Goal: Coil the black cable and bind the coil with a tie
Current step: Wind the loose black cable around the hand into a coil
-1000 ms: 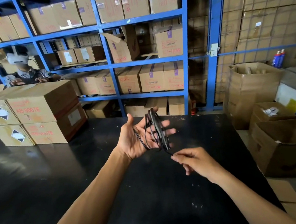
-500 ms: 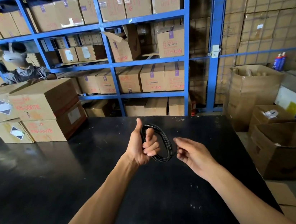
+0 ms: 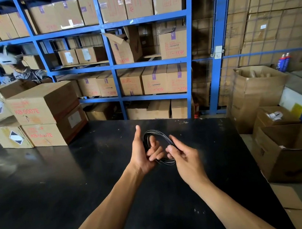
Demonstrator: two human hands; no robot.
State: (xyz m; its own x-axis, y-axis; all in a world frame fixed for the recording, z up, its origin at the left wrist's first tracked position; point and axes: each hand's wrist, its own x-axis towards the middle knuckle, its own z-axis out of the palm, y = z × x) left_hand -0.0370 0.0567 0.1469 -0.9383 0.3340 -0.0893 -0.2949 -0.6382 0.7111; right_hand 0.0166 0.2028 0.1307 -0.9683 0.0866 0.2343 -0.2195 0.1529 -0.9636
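Note:
The black cable (image 3: 159, 134) is wound into a small round coil held upright above the black table (image 3: 59, 184). My left hand (image 3: 144, 153) grips the coil's left side, thumb pointing up and fingers curled through the loop. My right hand (image 3: 183, 158) touches the coil's right side, thumb and forefinger pinching the strands there. No tie shows in either hand; the coil's lower part is hidden behind my fingers.
Stacked cardboard boxes (image 3: 45, 116) stand on the table's far left. Blue shelving (image 3: 113, 67) full of boxes runs behind the table. Open cartons (image 3: 289, 151) sit on the floor at the right. Two people (image 3: 17, 64) work at the far left.
My left hand went from flat open palm to closed around the cable, which tightened into a round coil. My right hand rose from below the coil and now pinches its right side.

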